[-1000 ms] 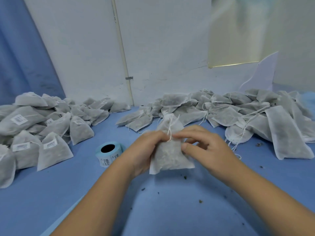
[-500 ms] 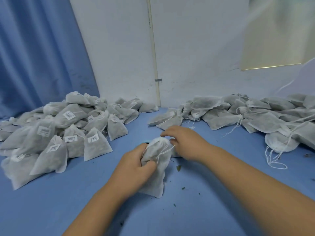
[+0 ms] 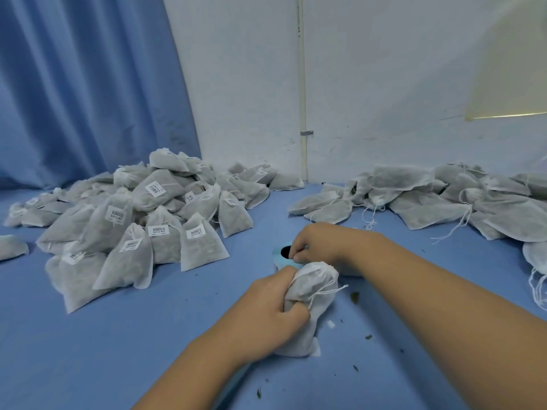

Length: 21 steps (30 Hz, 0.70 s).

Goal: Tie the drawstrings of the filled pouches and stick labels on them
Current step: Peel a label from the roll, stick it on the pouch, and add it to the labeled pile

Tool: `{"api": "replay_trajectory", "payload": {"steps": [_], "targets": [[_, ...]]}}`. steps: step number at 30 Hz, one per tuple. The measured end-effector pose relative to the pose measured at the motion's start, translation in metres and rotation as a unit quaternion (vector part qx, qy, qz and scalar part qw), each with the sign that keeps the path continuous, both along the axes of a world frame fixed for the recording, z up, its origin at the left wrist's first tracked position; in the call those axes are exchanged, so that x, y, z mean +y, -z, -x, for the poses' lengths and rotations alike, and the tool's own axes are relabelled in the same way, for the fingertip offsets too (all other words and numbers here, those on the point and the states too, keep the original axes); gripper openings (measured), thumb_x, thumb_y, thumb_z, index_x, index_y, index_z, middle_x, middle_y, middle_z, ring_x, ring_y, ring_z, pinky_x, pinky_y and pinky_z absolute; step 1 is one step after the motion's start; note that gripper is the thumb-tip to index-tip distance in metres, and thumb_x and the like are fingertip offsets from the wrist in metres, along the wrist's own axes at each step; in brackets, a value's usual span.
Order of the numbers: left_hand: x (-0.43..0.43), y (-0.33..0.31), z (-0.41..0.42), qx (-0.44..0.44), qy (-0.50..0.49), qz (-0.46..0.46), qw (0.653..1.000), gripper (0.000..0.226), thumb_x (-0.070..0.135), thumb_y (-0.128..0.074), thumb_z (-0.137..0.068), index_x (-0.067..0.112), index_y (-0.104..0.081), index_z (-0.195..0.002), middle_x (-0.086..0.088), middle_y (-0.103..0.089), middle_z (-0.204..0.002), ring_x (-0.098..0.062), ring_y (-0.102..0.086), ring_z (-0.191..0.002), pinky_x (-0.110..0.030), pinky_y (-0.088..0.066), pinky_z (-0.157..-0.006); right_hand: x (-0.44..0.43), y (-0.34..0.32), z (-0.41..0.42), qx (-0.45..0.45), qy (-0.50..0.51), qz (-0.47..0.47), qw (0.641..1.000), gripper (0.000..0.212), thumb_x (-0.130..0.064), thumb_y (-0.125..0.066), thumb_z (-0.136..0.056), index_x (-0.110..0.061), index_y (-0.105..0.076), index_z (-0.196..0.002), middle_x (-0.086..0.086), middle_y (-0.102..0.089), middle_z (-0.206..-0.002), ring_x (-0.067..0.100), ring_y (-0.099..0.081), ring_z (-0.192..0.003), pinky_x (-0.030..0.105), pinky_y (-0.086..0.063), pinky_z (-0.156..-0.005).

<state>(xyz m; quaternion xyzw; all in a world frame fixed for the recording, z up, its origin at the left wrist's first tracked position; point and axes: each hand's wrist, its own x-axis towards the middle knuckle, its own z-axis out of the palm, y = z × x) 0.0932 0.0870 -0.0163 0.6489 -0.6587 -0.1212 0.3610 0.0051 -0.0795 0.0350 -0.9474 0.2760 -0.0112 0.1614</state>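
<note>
Nearest, the L hand (image 3: 272, 309) is clenched round a filled pouch (image 3: 310, 294), gripping it just under the gathered neck, w/ the bottom end resting on the blue table (image 3: 118, 350). The neck is puckered shut and the drawstring (image 3: 328, 291) trails off to the right, ends free, so the tie looks done. The grip prob. keeps the pouch steady and within reach for a sticker. Bits of dried leaf (image 3: 353, 297) lie on the table just beside it, likely spill from the filling.

Just beyond, the R hand (image 3: 319, 247) reaches over the pouch top to the label roll (image 3: 279, 260). It's a pale blue roll standing on end, core hole up, right behind the pouch. The fingers are curled down onto the roll's rim; whether they pinch a label or only pick at the edge can't be told. The roll sits btwn the two heaps, near both hands, which suits a peel-and-stick rhythm. Judged step: fetching a label for this pouch.

Further out on the left is the labelled heap (image 3: 142, 229), tied pouches w/ barcode stickers, i.e. the done pile. On the right is the unlabelled heap (image 3: 444, 199), flatter pouches w/ strings hanging loose and no stickers seen, so prob. the to-do stock. Work seems to flow right to left.

Farthest back are a blue curtain (image 3: 74, 84) at left and a white wall (image 3: 370, 84) w/ a thin vertical pipe (image 3: 302, 84).
</note>
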Motion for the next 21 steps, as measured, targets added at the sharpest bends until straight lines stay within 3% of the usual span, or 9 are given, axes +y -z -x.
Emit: {"api": "replay_trajectory", "payload": {"steps": [3, 8, 14, 17, 19, 21], "targets": [[-0.001, 0.000, -0.004, 0.018, 0.002, -0.008, 1.000, 0.004, 0.033, -0.043, -0.073, 0.037, -0.043, -0.072, 0.020, -0.050, -0.068, -0.001, -0.040, -0.061, -0.014, -0.036, -0.057, -0.002, -0.005, -0.002, 0.021, -0.001, -0.036, 0.999, 0.016, -0.026, -0.060, -0.086, -0.025, -0.075, -0.094, -0.007, -0.072, -0.091, 0.006, -0.058, -0.067, 0.024, -0.049, -0.073], [0.001, 0.001, -0.011, 0.041, -0.005, -0.022, 0.999, 0.009, 0.033, -0.043, -0.070, 0.025, -0.041, -0.074, 0.016, -0.044, -0.064, -0.005, -0.037, -0.061, -0.018, -0.033, -0.055, -0.007, -0.015, -0.005, 0.083, 0.001, -0.068, 0.994, 0.008, -0.035, -0.069, -0.084, -0.036, -0.069, -0.092, -0.016, -0.065, -0.070, 0.008, -0.055, -0.063, 0.024, -0.046, -0.068], [0.007, -0.004, -0.016, 0.161, -0.031, -0.069, 0.984, 0.008, 0.031, -0.047, -0.069, 0.029, -0.054, -0.072, 0.019, -0.049, -0.065, -0.005, -0.045, -0.063, -0.021, -0.038, -0.062, -0.006, -0.015, -0.023, 0.048, 0.024, -0.024, 0.998, 0.014, -0.034, -0.075, -0.077, -0.024, -0.076, -0.086, 0.002, -0.074, -0.097, 0.018, -0.064, -0.080, 0.035, -0.055, -0.080], [0.013, -0.009, -0.020, 0.223, -0.055, -0.079, 0.970, 0.020, 0.030, -0.050, -0.066, 0.016, -0.057, -0.078, 0.008, -0.053, -0.071, -0.011, -0.049, -0.067, -0.029, -0.040, -0.068, -0.002, -0.009, -0.029, 0.009, 0.044, 0.031, 0.998, 0.024, -0.035, -0.070, -0.080, -0.012, -0.075, -0.084, 0.008, -0.070, -0.084, 0.015, -0.055, -0.070, 0.033, -0.050, -0.066], [0.017, -0.011, -0.024, 0.267, -0.069, -0.078, 0.958, 0.014, 0.029, -0.051, -0.065, 0.018, -0.056, -0.072, 0.006, -0.054, -0.068, -0.011, -0.050, -0.063, -0.022, -0.042, -0.061, 0.001, -0.005, -0.029, 0.009, 0.064, 0.095, 0.993, 0.034, -0.042, -0.065, -0.081, -0.009, -0.068, -0.072, 0.008, -0.056, -0.067, 0.016, -0.047, -0.063, 0.028, -0.038, -0.058], [0.021, -0.012, -0.028, 0.304, -0.071, -0.078, 0.947, 0.008, 0.027, -0.052, -0.065, 0.021, -0.056, -0.069, 0.003, -0.055, -0.068, -0.011, -0.050, -0.060, -0.018, -0.041, -0.053, 0.001, -0.003, -0.028, 0.022, 0.084, 0.146, 0.985, 0.044, -0.048, -0.060, -0.086, -0.015, -0.052, -0.058, -0.001, -0.047, -0.063, 0.017, -0.046, -0.061, 0.027, -0.034, -0.055]]}}
